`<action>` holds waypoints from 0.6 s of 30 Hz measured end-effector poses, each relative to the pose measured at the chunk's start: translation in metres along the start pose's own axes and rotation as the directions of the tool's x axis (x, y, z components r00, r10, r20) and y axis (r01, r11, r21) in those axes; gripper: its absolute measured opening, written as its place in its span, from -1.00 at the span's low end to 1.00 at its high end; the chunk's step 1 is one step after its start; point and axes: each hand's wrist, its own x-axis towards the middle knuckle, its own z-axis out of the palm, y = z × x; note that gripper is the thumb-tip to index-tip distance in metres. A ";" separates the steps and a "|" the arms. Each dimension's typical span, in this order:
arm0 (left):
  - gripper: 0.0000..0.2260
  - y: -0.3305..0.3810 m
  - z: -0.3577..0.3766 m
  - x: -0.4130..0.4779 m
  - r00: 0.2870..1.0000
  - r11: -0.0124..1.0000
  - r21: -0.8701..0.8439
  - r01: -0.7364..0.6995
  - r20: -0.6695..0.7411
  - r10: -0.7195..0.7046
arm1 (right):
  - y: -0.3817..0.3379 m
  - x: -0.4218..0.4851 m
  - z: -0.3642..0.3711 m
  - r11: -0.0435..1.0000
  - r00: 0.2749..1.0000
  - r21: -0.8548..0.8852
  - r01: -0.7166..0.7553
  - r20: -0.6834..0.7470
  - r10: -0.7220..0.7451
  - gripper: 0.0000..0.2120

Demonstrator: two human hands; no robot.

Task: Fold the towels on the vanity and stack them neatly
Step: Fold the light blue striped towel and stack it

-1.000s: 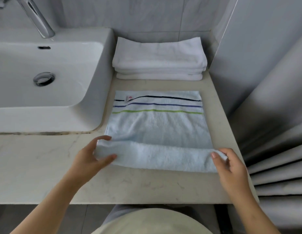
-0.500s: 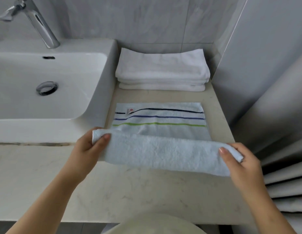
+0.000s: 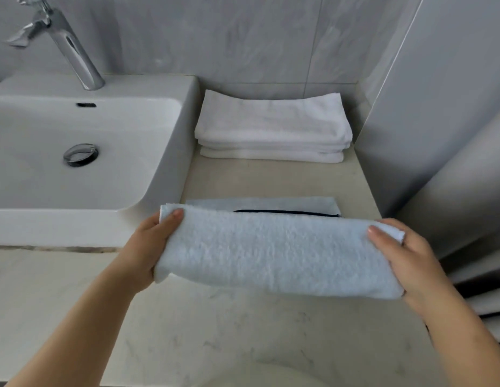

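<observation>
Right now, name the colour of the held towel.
The towel is pale blue, one dark stripe showing; head view.

Setting: bathroom, vanity corner.

Evidence:
- One white rectangular ceramic washbasin (image 3: 175,152) set on a pale marble-look stone tabletop (image 3: 187,331), with a discoloured sealant line (image 3: 61,249) along its front edge.
- One tall chrome single-lever tap (image 3: 73,57) on the basin's back ledge.
- One round chrome drain (image 3: 80,155) in the basin floor, and a dark overflow slot (image 3: 86,105) in its rear wall.
- Large grey veined wall tiles (image 3: 215,37) behind, meeting a smooth grey panel (image 3: 438,107) at the right corner.
- One stack of folded white terry towels (image 3: 274,127) on the tabletop against the tiles, just beside the basin.
- One grey pleated curtain (image 3: 480,275) at the tabletop's right end.
</observation>
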 end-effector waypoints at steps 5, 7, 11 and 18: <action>-0.83 -0.026 0.003 0.013 0.987 0.988 0.088 0.124 -0.112 -0.114 | 0.016 0.017 0.004 0.958 0.947 0.126 -0.259 0.227 0.226 -0.83; -0.85 -0.034 0.003 0.013 0.983 0.980 0.123 0.158 -0.113 -0.145 | 0.029 0.019 0.007 0.950 0.922 -0.032 -0.312 0.230 0.311 -0.85; -0.89 -0.037 -0.006 0.008 0.974 0.964 0.143 0.225 -0.055 -0.219 | 0.034 0.024 0.008 0.938 0.927 -0.142 -0.315 0.167 0.336 -0.90; -0.80 -0.038 -0.013 0.004 0.934 0.933 0.135 0.335 0.086 -0.348 | 0.024 0.021 -0.003 0.892 0.884 -0.230 -0.389 0.181 0.432 -0.78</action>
